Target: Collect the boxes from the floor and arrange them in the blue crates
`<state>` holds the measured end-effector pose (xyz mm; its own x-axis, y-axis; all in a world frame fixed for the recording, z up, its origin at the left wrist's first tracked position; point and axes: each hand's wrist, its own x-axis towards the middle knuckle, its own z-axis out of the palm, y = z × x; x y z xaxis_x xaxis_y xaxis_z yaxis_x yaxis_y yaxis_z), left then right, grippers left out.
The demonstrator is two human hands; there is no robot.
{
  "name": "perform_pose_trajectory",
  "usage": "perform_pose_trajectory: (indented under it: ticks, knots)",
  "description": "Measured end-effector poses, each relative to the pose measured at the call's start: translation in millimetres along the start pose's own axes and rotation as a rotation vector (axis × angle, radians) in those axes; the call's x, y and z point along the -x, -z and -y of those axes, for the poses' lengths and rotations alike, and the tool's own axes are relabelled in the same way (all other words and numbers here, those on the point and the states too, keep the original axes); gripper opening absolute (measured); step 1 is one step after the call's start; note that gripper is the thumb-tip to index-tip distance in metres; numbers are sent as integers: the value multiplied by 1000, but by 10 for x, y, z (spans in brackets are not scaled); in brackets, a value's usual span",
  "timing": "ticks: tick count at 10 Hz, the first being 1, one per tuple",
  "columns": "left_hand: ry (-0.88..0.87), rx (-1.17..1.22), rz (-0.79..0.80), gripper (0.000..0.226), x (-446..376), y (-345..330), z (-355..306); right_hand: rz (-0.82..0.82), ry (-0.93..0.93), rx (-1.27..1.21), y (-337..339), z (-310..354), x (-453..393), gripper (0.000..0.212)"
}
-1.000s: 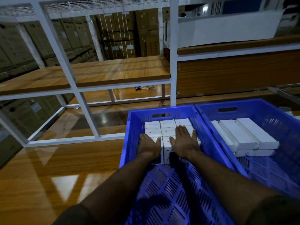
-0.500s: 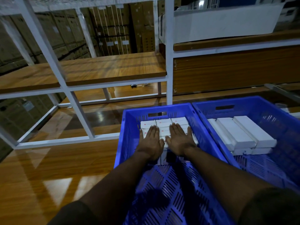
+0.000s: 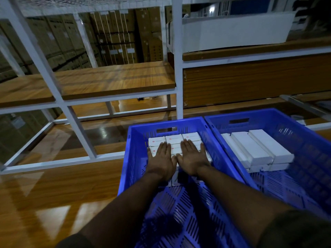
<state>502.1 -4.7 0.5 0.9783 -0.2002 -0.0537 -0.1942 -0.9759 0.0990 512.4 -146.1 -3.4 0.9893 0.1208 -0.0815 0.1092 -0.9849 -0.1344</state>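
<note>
Two blue crates stand side by side on the wooden floor. The left crate (image 3: 133, 158) holds several small white boxes (image 3: 174, 139) with red logos, packed in rows at its far end. My left hand (image 3: 162, 161) and my right hand (image 3: 192, 158) lie flat on top of these boxes, fingers straight and pointing away, thumbs nearly touching. The boxes under my palms are mostly hidden. The right crate (image 3: 304, 138) holds longer white boxes (image 3: 258, 149) stacked at its far end.
A white metal rack (image 3: 176, 68) with wooden shelves stands just beyond the crates. A large white carton (image 3: 232, 33) sits on an upper shelf at right. Brown cartons (image 3: 116, 38) are stacked behind the rack. Glossy wooden floor (image 3: 44, 194) spreads to the left.
My left hand went from curled at the boxes' near edge to lying flat on top. Both hands slid slightly forward over the boxes.
</note>
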Motion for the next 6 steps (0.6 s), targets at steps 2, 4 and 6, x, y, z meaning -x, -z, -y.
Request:
perform_pose_trajectory:
  ticks: [2,4,6]
  knots:
    - [21,27,64,62,-21,65,-16,-5,8,-141,99,-47,23,72]
    - [8,157,100,64,-58,206,21,-73,-63,-214,96,-73,155,77]
    - [-30,84,-48,66,79,114,-93,-180,-43,-122,250,-59,415,76]
